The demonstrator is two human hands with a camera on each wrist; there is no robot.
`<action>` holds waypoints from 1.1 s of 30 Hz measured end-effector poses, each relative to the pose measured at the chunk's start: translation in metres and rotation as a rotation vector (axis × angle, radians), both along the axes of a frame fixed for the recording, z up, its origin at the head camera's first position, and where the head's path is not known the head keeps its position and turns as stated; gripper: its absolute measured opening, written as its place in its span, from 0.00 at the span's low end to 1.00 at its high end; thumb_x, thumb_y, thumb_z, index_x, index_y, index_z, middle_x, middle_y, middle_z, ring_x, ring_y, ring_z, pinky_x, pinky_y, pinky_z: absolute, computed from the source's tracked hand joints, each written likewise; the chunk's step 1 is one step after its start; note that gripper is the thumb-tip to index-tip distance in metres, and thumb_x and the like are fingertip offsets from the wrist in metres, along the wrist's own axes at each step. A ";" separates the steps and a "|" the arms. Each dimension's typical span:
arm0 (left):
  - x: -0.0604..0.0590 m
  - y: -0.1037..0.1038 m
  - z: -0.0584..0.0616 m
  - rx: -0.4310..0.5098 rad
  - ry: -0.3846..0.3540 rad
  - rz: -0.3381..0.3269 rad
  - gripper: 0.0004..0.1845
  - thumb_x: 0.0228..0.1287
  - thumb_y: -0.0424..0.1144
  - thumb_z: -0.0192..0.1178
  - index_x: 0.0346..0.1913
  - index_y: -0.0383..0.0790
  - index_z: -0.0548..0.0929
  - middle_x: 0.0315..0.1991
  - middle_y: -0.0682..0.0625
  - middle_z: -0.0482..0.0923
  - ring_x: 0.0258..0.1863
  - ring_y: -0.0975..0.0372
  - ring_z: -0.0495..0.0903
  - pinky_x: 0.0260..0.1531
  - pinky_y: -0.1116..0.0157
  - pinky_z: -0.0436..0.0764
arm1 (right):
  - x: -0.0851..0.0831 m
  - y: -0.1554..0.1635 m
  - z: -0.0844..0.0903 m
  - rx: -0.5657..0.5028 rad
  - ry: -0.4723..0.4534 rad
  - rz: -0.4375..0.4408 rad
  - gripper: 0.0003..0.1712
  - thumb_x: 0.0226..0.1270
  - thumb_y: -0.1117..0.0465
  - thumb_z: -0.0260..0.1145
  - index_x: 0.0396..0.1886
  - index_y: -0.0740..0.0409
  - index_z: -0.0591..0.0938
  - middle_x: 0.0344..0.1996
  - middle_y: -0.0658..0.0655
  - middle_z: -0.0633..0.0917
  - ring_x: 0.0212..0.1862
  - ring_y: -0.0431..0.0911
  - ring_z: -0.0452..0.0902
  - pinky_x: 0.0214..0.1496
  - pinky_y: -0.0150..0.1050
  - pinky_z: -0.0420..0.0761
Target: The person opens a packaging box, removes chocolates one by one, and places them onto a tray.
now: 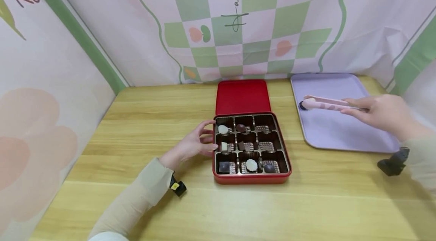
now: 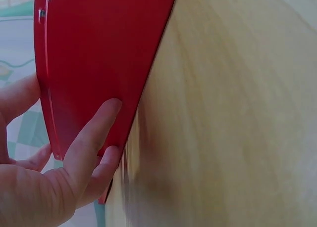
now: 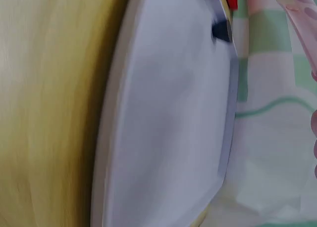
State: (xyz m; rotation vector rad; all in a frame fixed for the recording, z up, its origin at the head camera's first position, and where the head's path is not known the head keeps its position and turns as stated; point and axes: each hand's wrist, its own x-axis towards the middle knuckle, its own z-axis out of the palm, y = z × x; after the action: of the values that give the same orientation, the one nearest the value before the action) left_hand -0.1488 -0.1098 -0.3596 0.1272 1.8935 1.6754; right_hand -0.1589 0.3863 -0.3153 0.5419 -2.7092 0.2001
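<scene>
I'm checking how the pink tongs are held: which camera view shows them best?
The head view: it shows the pink tongs from their tips to the right hand holding them. The right wrist view catches only part, at its upper right edge; the left wrist view shows none.

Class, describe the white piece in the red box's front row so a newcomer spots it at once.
On the wooden table, find the open red box. Look midway along the row farthest from its lid. The round white piece there has a ruffled edge; its left neighbour and right neighbour are dark.
</scene>
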 end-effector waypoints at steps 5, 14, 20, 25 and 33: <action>0.000 -0.001 -0.001 0.011 0.005 -0.008 0.45 0.56 0.19 0.59 0.71 0.55 0.55 0.67 0.36 0.57 0.63 0.45 0.66 0.41 0.53 0.86 | -0.001 0.014 0.002 0.022 -0.106 -0.098 0.27 0.57 0.44 0.68 0.47 0.59 0.84 0.01 0.46 0.61 0.12 0.44 0.57 0.14 0.39 0.62; 0.000 -0.001 0.000 0.018 0.004 -0.009 0.44 0.57 0.20 0.59 0.71 0.55 0.55 0.67 0.36 0.57 0.63 0.45 0.67 0.42 0.52 0.85 | -0.009 0.026 0.002 0.074 -0.318 -0.198 0.33 0.61 0.40 0.63 0.55 0.60 0.79 0.08 0.53 0.71 0.19 0.49 0.69 0.20 0.47 0.73; 0.001 -0.001 -0.001 0.015 -0.001 -0.011 0.44 0.57 0.21 0.60 0.71 0.56 0.55 0.66 0.37 0.58 0.62 0.45 0.67 0.43 0.52 0.85 | -0.016 0.031 -0.004 0.097 -0.391 -0.206 0.33 0.63 0.38 0.59 0.56 0.59 0.78 0.27 0.76 0.81 0.27 0.63 0.77 0.24 0.56 0.75; 0.001 -0.001 -0.002 0.016 -0.004 -0.011 0.44 0.58 0.22 0.60 0.71 0.57 0.54 0.67 0.37 0.57 0.63 0.45 0.67 0.43 0.51 0.85 | -0.019 0.032 -0.007 0.132 -0.422 -0.212 0.33 0.64 0.38 0.58 0.56 0.60 0.77 0.39 0.82 0.77 0.30 0.69 0.77 0.23 0.56 0.76; 0.002 -0.002 -0.002 0.011 0.000 -0.012 0.44 0.58 0.22 0.60 0.71 0.56 0.54 0.67 0.37 0.57 0.63 0.45 0.67 0.43 0.52 0.85 | -0.025 0.034 -0.013 0.169 -0.487 -0.227 0.38 0.64 0.33 0.54 0.58 0.60 0.76 0.38 0.82 0.77 0.28 0.66 0.77 0.22 0.55 0.75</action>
State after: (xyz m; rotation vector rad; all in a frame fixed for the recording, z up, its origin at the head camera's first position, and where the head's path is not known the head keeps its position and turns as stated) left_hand -0.1473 -0.1121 -0.3618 0.1434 1.8801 1.6783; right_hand -0.1838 0.4208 -0.3287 0.2461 -3.2553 0.0437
